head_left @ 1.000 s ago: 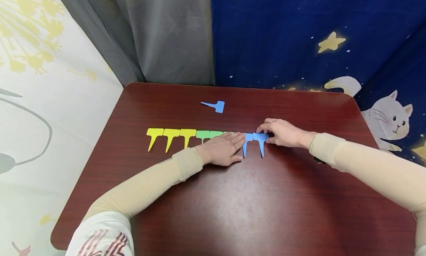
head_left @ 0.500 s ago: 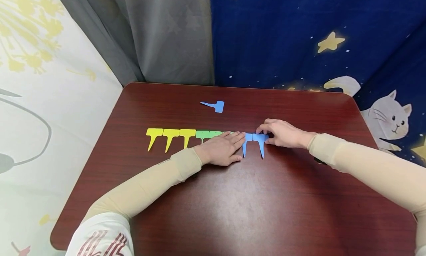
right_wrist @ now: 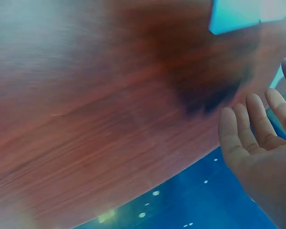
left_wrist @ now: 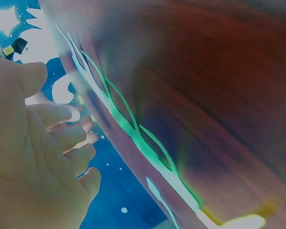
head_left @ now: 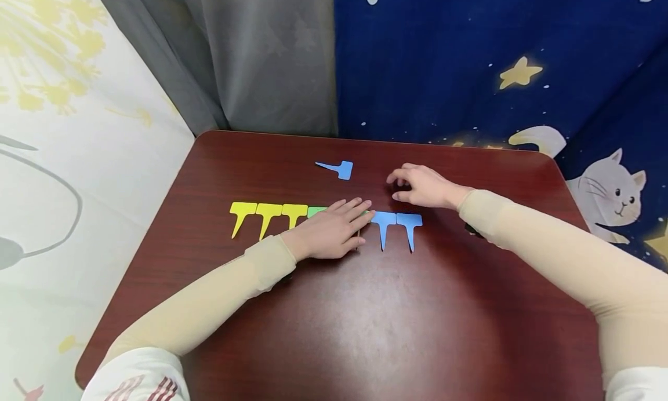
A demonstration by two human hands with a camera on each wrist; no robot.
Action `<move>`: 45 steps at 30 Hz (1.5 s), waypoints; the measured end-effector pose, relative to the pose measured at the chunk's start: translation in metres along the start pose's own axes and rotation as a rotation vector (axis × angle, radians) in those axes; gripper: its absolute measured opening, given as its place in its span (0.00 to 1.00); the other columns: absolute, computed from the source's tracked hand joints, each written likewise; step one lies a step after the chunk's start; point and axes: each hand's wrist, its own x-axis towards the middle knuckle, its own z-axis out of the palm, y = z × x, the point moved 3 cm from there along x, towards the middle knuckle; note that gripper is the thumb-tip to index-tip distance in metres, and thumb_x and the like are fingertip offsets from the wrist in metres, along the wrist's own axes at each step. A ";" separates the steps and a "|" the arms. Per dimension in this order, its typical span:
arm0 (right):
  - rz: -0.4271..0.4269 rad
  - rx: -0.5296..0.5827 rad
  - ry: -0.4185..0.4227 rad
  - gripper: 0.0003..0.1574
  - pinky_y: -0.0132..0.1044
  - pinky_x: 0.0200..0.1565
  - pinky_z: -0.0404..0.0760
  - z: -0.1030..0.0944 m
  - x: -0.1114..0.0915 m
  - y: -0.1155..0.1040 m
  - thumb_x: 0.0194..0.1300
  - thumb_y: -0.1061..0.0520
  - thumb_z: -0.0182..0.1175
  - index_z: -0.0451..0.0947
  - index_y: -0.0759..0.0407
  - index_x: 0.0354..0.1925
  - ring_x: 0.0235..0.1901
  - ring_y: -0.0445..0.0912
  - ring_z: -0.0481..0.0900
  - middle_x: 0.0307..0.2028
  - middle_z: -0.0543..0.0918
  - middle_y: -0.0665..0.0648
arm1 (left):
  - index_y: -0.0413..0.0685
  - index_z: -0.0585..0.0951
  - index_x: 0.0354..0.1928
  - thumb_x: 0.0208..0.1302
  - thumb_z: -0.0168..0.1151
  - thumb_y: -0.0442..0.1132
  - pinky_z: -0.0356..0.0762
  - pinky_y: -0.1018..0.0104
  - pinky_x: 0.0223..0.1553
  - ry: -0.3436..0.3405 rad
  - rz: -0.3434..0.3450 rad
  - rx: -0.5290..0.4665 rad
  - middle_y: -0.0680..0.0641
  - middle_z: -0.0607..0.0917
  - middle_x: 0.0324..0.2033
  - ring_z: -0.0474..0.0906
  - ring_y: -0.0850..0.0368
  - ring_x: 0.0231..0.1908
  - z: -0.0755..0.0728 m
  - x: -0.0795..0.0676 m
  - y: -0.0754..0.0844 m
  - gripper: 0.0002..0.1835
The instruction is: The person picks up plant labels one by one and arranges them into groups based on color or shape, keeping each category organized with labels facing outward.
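T-shaped plant labels lie side by side in a row: three yellow labels (head_left: pixel 243 208), then green labels (head_left: pixel 316 211), then two blue labels (head_left: pixel 384 218). My left hand (head_left: pixel 331 230) is over the green labels, its fingers straight, and hides most of them in the head view. The left wrist view shows a gap between that hand and the green labels (left_wrist: pixel 148 152). Behind the blue pair, my right hand (head_left: pixel 425 185) hangs above the table with loosely bent fingers, holding nothing. A single blue label (head_left: pixel 344 170) lies sideways farther back, left of the right hand.
The dark red wooden table (head_left: pixel 365 325) carries the labels. A grey curtain (head_left: pixel 271 59) and a blue starry curtain (head_left: pixel 443 53) hang just behind its back edge. A white patterned cloth (head_left: pixel 104 157) is on the left.
My right hand has let go of the end blue label and moved back and left. My left hand has shifted slightly left, uncovering more of the first blue label.
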 end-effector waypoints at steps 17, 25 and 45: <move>0.070 0.049 0.039 0.35 0.50 0.56 0.73 0.020 0.086 -0.016 0.67 0.41 0.66 0.74 0.53 0.66 0.55 0.52 0.73 0.54 0.75 0.58 | 0.53 0.51 0.81 0.78 0.43 0.61 0.42 0.51 0.76 0.058 -0.073 -0.005 0.46 0.49 0.79 0.41 0.50 0.78 0.008 -0.050 -0.024 0.38; 0.187 0.030 0.049 0.44 0.52 0.51 0.74 0.028 0.108 -0.027 0.60 0.32 0.67 0.72 0.50 0.68 0.52 0.53 0.68 0.55 0.73 0.58 | 0.51 0.51 0.81 0.77 0.41 0.63 0.43 0.49 0.75 0.002 -0.093 -0.029 0.46 0.48 0.79 0.40 0.49 0.78 0.017 -0.053 -0.029 0.39; 0.352 0.109 -0.056 0.39 0.54 0.56 0.71 0.019 0.122 -0.028 0.54 0.39 0.76 0.76 0.57 0.56 0.53 0.55 0.68 0.55 0.76 0.57 | 0.49 0.50 0.81 0.77 0.41 0.64 0.42 0.49 0.75 0.025 -0.132 -0.047 0.49 0.47 0.80 0.39 0.52 0.78 0.018 -0.061 -0.037 0.41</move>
